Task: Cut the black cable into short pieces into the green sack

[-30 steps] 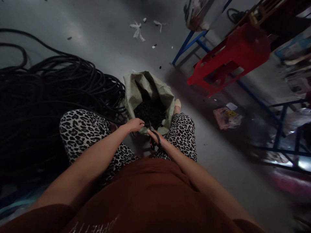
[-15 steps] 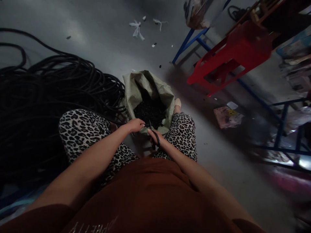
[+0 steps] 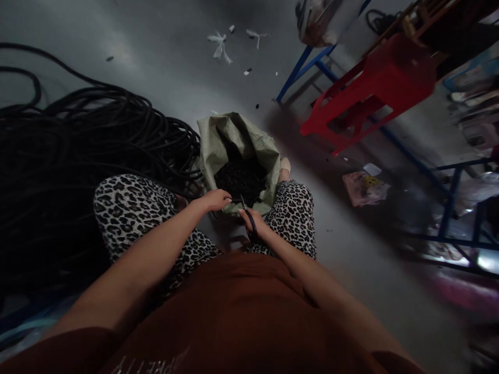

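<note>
My left hand (image 3: 217, 199) is closed at the near edge of an open woven sack (image 3: 209, 150). In its fingers is a black hose (image 3: 186, 194), which runs in from the left, and a short dark end seems to poke out past the fingertips. My right hand (image 3: 255, 222) grips black-handled scissors (image 3: 252, 224) just to the right of the left fingertips. Their blades point up over the sack mouth, close to the hose end. Small dark cut pieces (image 3: 244, 176) lie inside the sack.
A large tangle of black hose (image 3: 117, 124) covers the floor at left. On the right a red plastic stool (image 3: 374, 93) lies tipped by blue metal legs (image 3: 298, 72). White scraps (image 3: 219, 45) and a pink packet (image 3: 360, 189) are on the grey floor.
The scissors and right hand have shifted very slightly, and the dark hose end shows a little more beyond my left fingertips. The sack and hose tangle are unmoved.
</note>
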`<control>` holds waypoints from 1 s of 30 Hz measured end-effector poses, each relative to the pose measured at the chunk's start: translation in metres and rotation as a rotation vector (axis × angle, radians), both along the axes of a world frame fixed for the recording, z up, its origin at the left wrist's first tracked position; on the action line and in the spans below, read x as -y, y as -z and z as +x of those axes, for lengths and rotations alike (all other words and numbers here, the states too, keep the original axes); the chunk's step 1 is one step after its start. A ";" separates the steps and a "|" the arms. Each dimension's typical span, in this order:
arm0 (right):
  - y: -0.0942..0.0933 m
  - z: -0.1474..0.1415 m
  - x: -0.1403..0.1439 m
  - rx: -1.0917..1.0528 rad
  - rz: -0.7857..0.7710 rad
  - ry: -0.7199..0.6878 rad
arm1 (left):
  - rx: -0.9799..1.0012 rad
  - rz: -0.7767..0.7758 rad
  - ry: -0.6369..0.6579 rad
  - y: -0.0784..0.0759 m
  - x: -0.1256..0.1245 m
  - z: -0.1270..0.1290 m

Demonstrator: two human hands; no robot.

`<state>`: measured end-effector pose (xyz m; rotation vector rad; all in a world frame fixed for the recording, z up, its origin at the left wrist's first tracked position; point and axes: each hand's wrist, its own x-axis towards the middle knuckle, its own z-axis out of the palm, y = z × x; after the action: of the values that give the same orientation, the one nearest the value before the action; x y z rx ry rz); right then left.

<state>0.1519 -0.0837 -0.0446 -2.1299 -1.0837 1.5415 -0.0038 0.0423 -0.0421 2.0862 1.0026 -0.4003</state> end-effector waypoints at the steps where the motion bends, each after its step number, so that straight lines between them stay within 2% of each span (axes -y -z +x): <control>1: 0.000 0.001 0.000 0.010 -0.008 0.004 | -0.007 -0.002 0.007 -0.001 -0.001 -0.001; 7: 0.001 0.003 0.000 0.050 0.028 -0.080 | -0.046 -0.010 0.041 -0.008 -0.003 -0.001; 15: -0.001 0.003 -0.001 0.118 0.112 -0.174 | -0.080 0.006 0.048 -0.007 -0.002 0.000; 30: -0.004 0.004 0.001 0.140 0.135 -0.214 | -0.077 0.007 0.006 -0.006 -0.001 0.000</control>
<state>0.1559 -0.0845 -0.0409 -2.1122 -1.4617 1.3766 -0.0039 0.0433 -0.0360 2.0946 1.0440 -0.4837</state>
